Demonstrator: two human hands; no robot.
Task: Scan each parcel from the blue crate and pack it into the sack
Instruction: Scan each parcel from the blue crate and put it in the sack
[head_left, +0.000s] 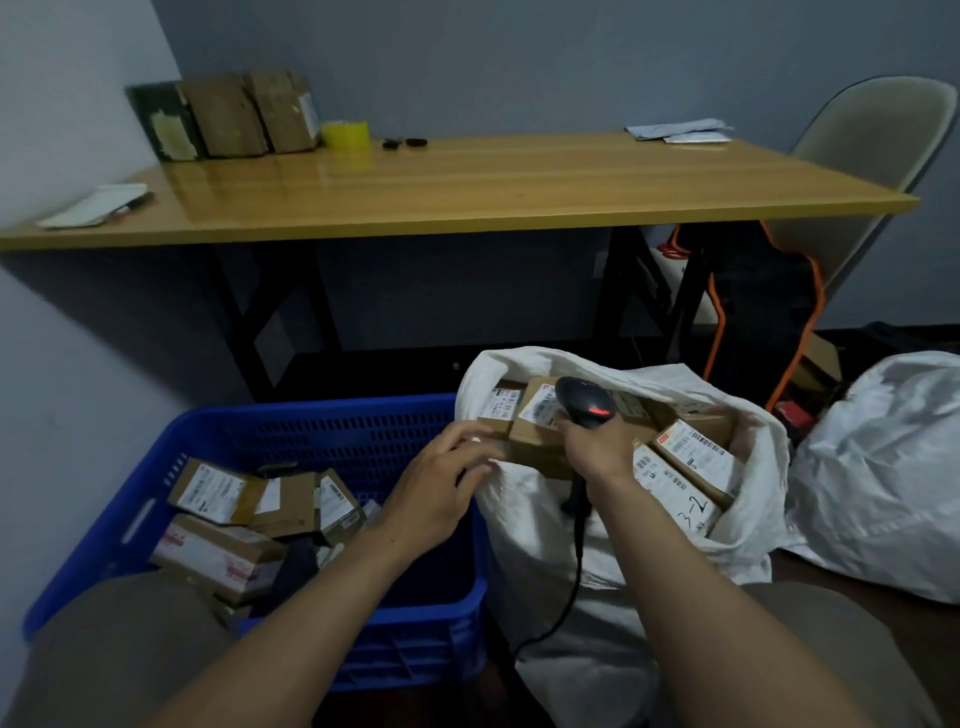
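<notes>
1. The blue crate (104, 525) sits on the floor by my left knee. Its loose parcels (223, 499) are heaped toward its left and near sides, within easy reach, so I judge several are not yet scanned.
2. The sack (545, 545) stands against the crate's right wall with its mouth folded open toward me. That way a parcel only has to cross the shared edge. The scanner's cable (576, 561) hangs down the sack's front.
3. My left hand (436, 483) reaches over the crate's far right corner. Its fingers are curled round the left end of a brown parcel (530, 441), which rests on the sack's left rim with its label facing up so it can be read.
4. My right hand (597, 447) is wrapped round the grip of the scanner (584, 408). The scanner's head is tipped down just above that label and a red light shows on its back. The parcel lies between my two hands, touching the left one and directly under the scanner.
5. Deeper in the sack, packed parcels (691, 447) lie against its right side with their labels up.
6. A second sack (883, 467) slumps to the right.
7. Beyond stands the desk (467, 182), with cartons (244, 114) and a yellow tape roll (345, 135) at its far left corner.
</notes>
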